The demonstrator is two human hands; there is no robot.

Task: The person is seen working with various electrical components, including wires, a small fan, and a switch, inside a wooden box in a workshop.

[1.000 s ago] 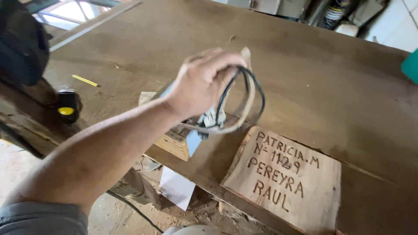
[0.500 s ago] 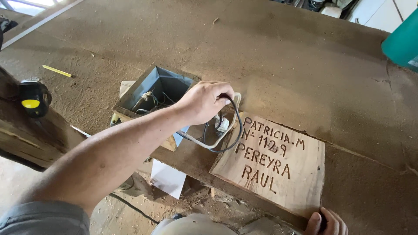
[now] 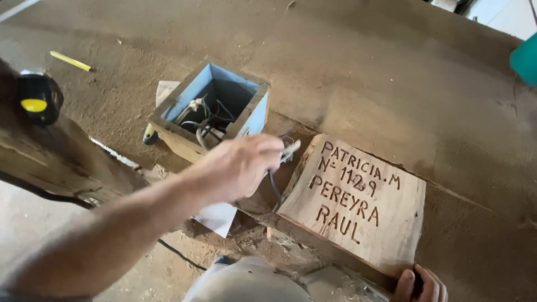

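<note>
My left hand (image 3: 240,168) hovers just in front of an open blue wooden box (image 3: 254,114), with its fingers closed on a dark cable (image 3: 273,184) that has a pale end piece (image 3: 291,150). The cable hangs below the hand, beside the left edge of a wooden plaque (image 3: 358,204) with dark carved lettering. More cables (image 3: 201,120) lie coiled inside the box. My right hand (image 3: 420,285) grips the plaque's near lower edge, and only its fingers show.
Everything rests on a large dusty brown board (image 3: 363,72). A black and yellow tape measure (image 3: 38,99) sits at the left, with a yellow pencil (image 3: 70,61) beyond it. A teal object (image 3: 526,59) is at the far right edge. White paper (image 3: 218,215) lies below the board's edge.
My left hand came down from a raised position with the looped cable and now sits lower, in front of the box. My right hand has come into view at the plaque's edge.
</note>
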